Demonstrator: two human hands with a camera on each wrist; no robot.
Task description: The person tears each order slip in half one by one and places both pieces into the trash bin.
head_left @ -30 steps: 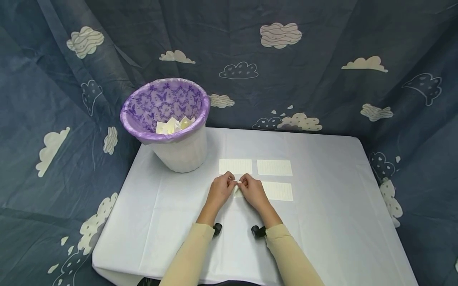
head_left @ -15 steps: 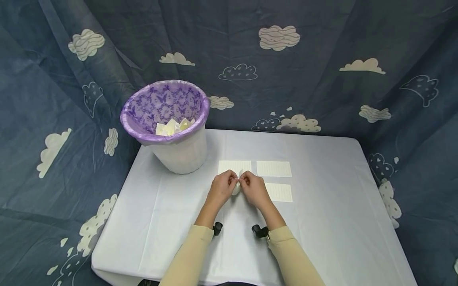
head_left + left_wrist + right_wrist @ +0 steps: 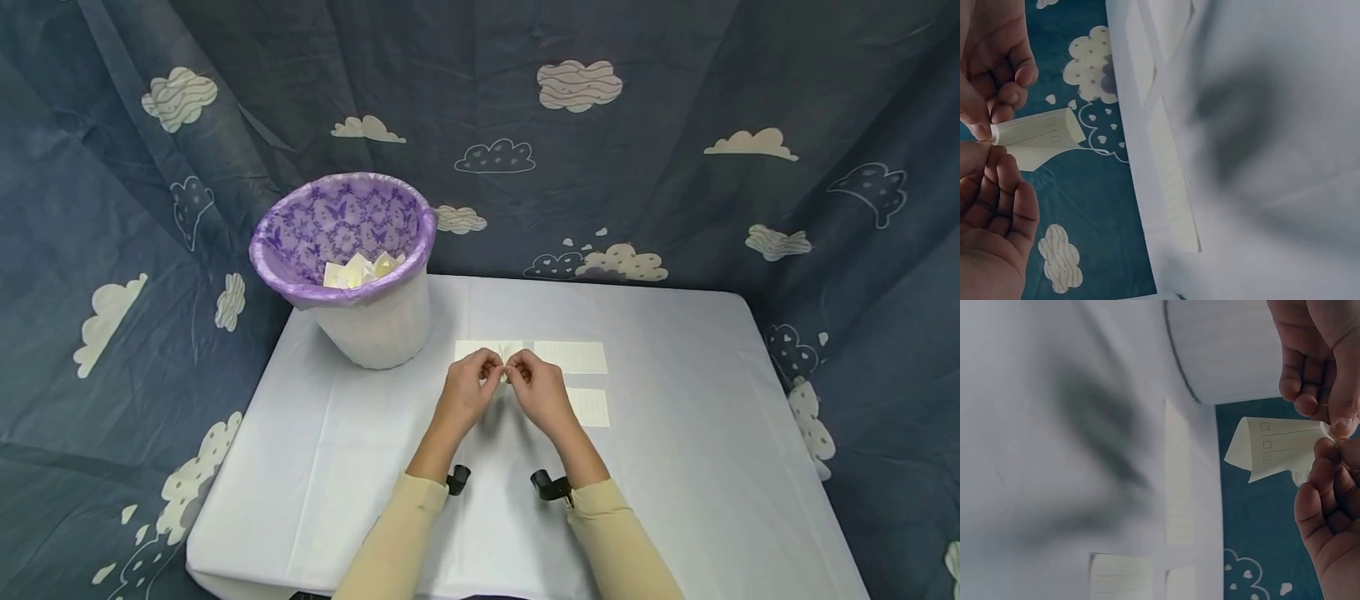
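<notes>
Between both hands is a pale yellow lined note slip (image 3: 1279, 447) with small printed checkboxes, pinched at one edge so that its free part curls. The left hand (image 3: 467, 392) pinches this edge between thumb and forefinger. Meeting it tip to tip, the right hand (image 3: 542, 396) pinches the same edge. In the left wrist view the slip's curled free end (image 3: 1041, 137) points away from the fingertips, above the table. Three similar slips lie flat: one back left (image 3: 467, 348), partly behind the hands, one back right (image 3: 573, 357), and one front right (image 3: 589, 408), partly covered by the right hand.
A white bin (image 3: 382, 333) with a purple butterfly-print liner (image 3: 337, 217) stands at the table's back left. Several folded or crumpled yellow papers (image 3: 356, 271) lie inside. The table has a white cloth (image 3: 705, 467), and a dark cloud-patterned curtain (image 3: 652, 192) hangs behind it.
The front-left slip has come up off the table in the fingers and curled. Both hands have moved slightly up and forward, still fingertip to fingertip.
</notes>
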